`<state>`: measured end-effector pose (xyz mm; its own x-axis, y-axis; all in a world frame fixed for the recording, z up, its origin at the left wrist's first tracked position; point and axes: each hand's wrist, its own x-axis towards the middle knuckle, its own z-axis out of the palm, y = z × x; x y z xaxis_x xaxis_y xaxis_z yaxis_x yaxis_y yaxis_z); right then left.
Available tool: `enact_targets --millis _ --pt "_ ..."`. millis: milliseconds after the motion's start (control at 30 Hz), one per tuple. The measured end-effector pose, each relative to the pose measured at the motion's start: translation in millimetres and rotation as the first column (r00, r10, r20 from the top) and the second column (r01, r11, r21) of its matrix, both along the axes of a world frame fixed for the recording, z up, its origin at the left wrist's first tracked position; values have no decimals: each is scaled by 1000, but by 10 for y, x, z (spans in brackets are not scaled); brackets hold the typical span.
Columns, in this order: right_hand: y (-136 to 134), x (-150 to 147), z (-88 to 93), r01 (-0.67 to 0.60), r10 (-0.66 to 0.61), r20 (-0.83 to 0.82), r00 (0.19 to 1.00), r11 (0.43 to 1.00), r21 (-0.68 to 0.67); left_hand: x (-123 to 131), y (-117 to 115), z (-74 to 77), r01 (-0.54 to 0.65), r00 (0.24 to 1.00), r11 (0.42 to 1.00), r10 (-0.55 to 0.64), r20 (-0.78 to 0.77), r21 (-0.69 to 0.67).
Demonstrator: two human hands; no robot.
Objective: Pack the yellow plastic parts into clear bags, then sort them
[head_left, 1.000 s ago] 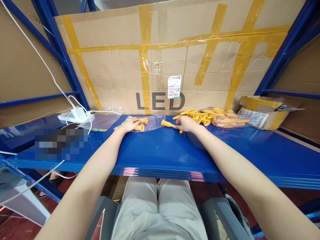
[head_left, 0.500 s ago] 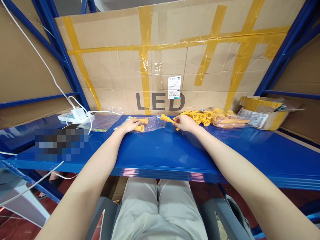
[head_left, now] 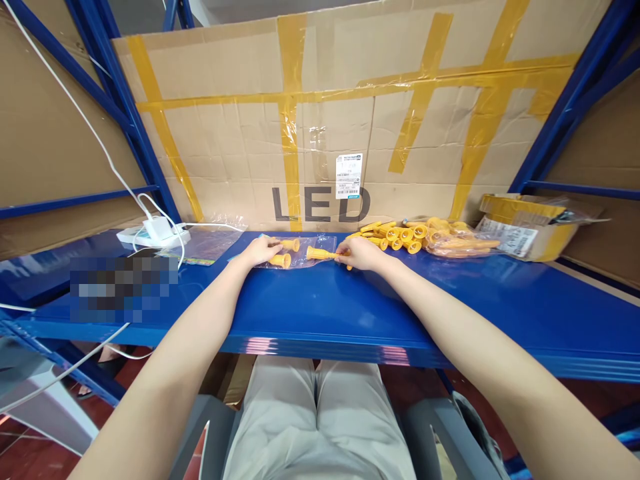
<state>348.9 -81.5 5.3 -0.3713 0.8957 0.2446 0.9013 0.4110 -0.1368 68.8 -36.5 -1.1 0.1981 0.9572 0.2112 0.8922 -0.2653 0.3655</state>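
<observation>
My left hand (head_left: 261, 251) is closed at the left end of a clear plastic bag (head_left: 325, 243) lying on the blue shelf. Two yellow plastic pieces, each with a flared, ribbed end (head_left: 281, 260), lie at the bag beside its fingertips, flared ends to the right. My right hand (head_left: 361, 255) pinches another yellow flared piece (head_left: 320, 254) by its narrow stem. That piece's wide end points left, over the bag's right end; whether it is inside cannot be made out. A bit of yellow also shows under the right fingers. Behind the right hand lies a pile of similar pieces (head_left: 406, 235).
A plastic-wrapped bundle of yellow pieces (head_left: 463, 241) and an opened cardboard box (head_left: 543, 230) stand at the right. Left are a white power strip (head_left: 159, 231) with cables, a flat plastic bag (head_left: 213, 241) and a blurred dark object (head_left: 123, 283). A large cardboard sheet (head_left: 225, 153) forms the back.
My right hand has moved left and slightly down, bringing the yellow piece's flared end over the bag. The left hand stays near the same place; the pieces there shifted slightly right.
</observation>
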Motion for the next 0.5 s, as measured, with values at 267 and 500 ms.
enact_targets --millis 267,500 --pt "-51 -19 43 88 -89 35 995 996 19 81 -19 -2 109 994 989 -110 10 101" --pt "-86 -56 73 210 -213 49 976 976 60 123 -29 -48 156 986 986 -159 48 64"
